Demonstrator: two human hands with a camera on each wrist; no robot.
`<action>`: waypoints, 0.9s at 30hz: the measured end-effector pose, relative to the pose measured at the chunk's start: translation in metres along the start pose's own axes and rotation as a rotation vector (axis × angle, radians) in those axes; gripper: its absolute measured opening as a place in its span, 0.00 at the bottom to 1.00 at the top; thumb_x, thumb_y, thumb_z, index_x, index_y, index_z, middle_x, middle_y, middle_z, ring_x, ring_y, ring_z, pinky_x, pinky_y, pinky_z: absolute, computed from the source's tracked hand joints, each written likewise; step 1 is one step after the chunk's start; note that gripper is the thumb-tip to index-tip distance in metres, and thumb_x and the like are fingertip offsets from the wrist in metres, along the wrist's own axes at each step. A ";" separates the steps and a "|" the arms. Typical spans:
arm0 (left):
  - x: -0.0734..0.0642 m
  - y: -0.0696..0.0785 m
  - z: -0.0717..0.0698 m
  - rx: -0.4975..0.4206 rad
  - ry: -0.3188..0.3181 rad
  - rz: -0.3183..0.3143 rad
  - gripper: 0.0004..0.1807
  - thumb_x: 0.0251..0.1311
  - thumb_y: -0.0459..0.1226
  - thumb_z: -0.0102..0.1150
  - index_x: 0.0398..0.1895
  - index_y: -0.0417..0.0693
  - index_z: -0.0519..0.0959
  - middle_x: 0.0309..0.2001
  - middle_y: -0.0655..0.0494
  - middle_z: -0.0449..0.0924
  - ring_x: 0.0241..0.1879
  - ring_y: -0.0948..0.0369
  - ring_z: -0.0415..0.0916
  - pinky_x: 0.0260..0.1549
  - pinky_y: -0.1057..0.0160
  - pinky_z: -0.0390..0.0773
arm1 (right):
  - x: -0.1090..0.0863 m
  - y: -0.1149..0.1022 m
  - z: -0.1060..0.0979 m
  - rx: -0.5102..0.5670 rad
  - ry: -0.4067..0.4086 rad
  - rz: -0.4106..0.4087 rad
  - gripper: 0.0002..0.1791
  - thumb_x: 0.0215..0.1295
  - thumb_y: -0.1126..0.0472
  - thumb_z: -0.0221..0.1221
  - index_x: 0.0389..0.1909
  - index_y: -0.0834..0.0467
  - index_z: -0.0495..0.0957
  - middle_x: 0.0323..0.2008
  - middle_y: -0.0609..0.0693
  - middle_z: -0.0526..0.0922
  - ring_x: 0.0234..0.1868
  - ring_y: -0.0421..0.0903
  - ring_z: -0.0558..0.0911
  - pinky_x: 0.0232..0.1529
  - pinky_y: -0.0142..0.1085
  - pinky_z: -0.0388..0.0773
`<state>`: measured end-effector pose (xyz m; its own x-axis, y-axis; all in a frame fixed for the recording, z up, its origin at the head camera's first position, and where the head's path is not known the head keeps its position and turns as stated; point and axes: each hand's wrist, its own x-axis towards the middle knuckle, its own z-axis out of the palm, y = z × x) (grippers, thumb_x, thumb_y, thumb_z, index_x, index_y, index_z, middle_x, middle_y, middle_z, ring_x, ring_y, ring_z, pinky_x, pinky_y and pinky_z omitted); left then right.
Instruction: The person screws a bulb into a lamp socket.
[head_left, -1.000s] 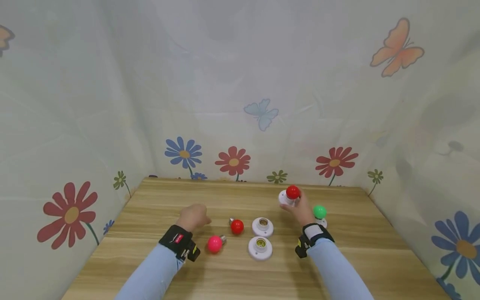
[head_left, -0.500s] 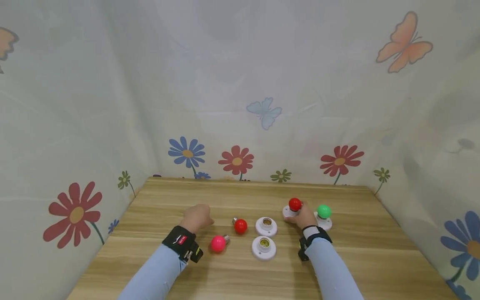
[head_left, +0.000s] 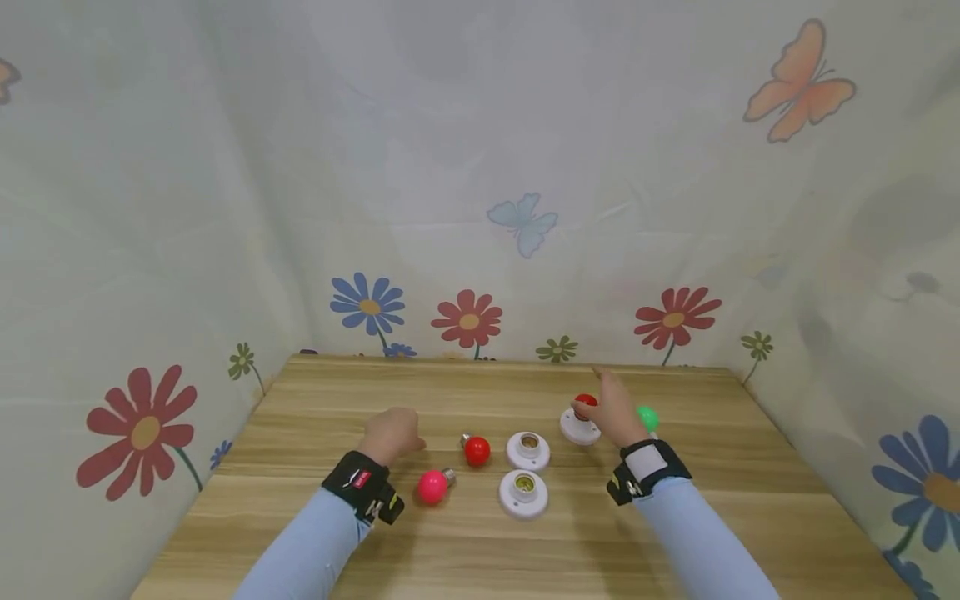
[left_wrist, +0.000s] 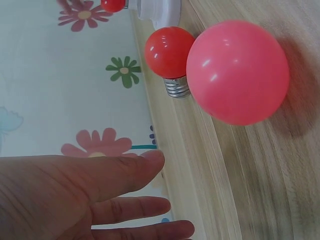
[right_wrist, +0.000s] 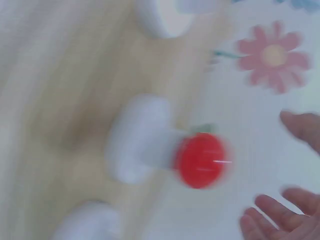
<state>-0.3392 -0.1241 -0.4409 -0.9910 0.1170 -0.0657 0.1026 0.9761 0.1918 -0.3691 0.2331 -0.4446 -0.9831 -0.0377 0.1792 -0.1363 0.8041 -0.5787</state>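
My right hand [head_left: 619,414] is over the back right of the table with its fingers spread. In the right wrist view it stands apart from a red bulb [right_wrist: 201,161], which sits in a white lamp holder [head_left: 580,432]; that view is blurred. My left hand [head_left: 390,435] hovers at the left with fingers and thumb extended, holding nothing. Nearest to it, a pink bulb [head_left: 432,487] and a loose red bulb [head_left: 477,452] lie on their sides, metal screw bases showing. Two bulbless lamp holders, a rear one [head_left: 528,451] and a front one [head_left: 523,495], stand right of them.
A green bulb [head_left: 648,417] stands behind my right wrist, partly hidden by it. The wooden table [head_left: 480,558] ends at a pale curtain [head_left: 420,167] printed with flowers and butterflies, which also rises on both sides.
My right hand set the lamp holder with the red bulb down on the table, let go and lifted off it. The left hand has stayed nearly still.
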 end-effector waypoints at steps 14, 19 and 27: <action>-0.003 0.005 0.002 -0.028 -0.031 -0.003 0.12 0.53 0.42 0.68 0.24 0.44 0.77 0.22 0.55 0.74 0.24 0.58 0.70 0.27 0.56 0.73 | -0.082 -0.043 -0.009 -0.307 -0.538 -0.027 0.21 0.51 0.57 0.72 0.43 0.62 0.79 0.32 0.52 0.80 0.34 0.48 0.78 0.39 0.46 0.78; -0.005 0.005 0.003 -0.017 -0.014 0.000 0.13 0.53 0.43 0.69 0.23 0.45 0.77 0.21 0.56 0.73 0.23 0.59 0.70 0.26 0.57 0.73 | -0.090 -0.043 -0.004 -0.413 -0.642 -0.046 0.19 0.48 0.57 0.73 0.37 0.62 0.80 0.33 0.53 0.82 0.36 0.51 0.80 0.43 0.50 0.77; -0.009 0.007 0.002 -0.026 -0.015 0.002 0.14 0.54 0.44 0.68 0.22 0.44 0.78 0.21 0.56 0.73 0.23 0.58 0.70 0.26 0.57 0.72 | -0.083 -0.061 0.014 -0.202 -0.459 -0.119 0.28 0.50 0.56 0.72 0.50 0.64 0.76 0.43 0.59 0.81 0.43 0.53 0.81 0.45 0.51 0.78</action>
<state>-0.3297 -0.1179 -0.4413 -0.9893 0.1221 -0.0803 0.1023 0.9708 0.2171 -0.2813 0.1787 -0.4352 -0.9210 -0.3555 -0.1595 -0.2683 0.8754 -0.4022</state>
